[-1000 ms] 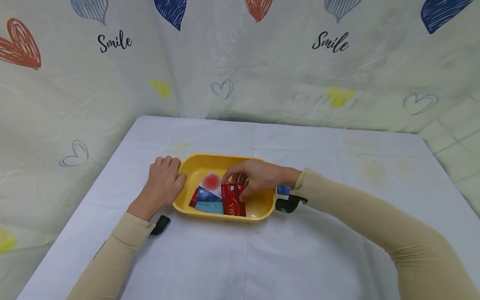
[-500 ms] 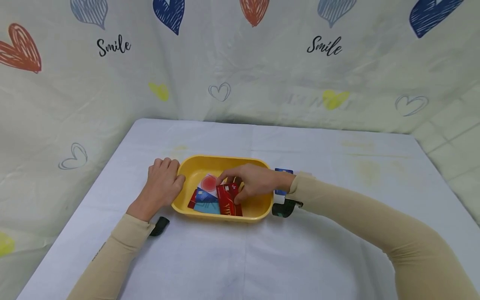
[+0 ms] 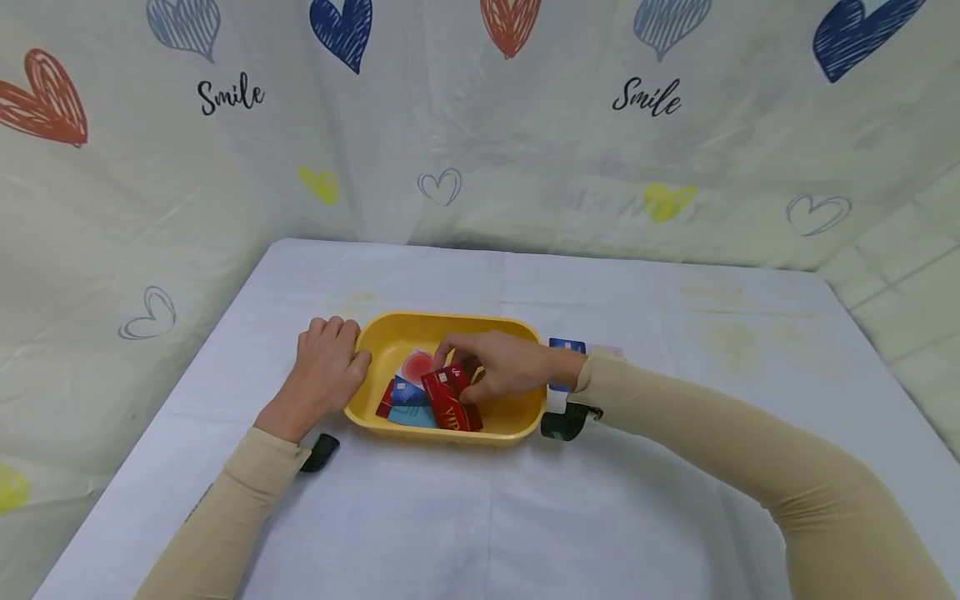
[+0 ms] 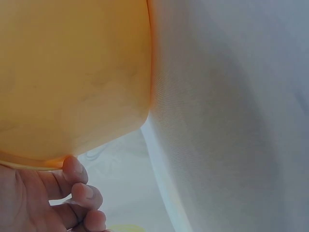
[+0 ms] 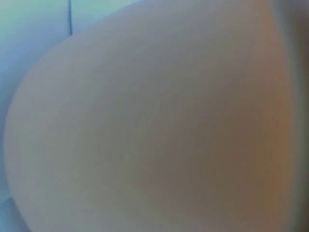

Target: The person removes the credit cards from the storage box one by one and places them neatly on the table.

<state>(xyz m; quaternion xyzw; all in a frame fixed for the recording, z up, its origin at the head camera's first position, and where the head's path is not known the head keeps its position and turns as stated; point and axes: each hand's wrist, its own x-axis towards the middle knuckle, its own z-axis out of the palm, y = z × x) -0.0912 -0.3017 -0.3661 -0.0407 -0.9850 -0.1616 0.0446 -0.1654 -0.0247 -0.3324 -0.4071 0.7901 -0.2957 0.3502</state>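
Observation:
A yellow plastic tray [image 3: 450, 437] sits on the table, and my left hand [image 3: 324, 367] grips its left end. The left wrist view shows curled fingers [image 4: 75, 169] at the rim of the tray [image 4: 72, 87]. Inside the tray, my right hand [image 3: 502, 365] pinches a red VIP card [image 3: 450, 402] between thumb and fingers, the card tilted. Beside it lie a blue card [image 3: 410, 393], a light-blue card [image 3: 412, 416], a white card with a red circle [image 3: 417, 367] and a dark red card [image 3: 384, 400], partly overlapping. The right wrist view is blurred and filled by a close surface.
Right of the tray, partly under my right wrist, lie a blue card [image 3: 567, 344] and a pale card [image 3: 604, 351]. A white cloth covers the table [image 3: 637, 508]. Behind it hangs a curtain [image 3: 510, 133] printed with hearts.
The red VIP card has shifted slightly left and tilted more, over the light-blue card, with my right hand moving along. My left hand stays at the tray's end. The head view has shifted slightly.

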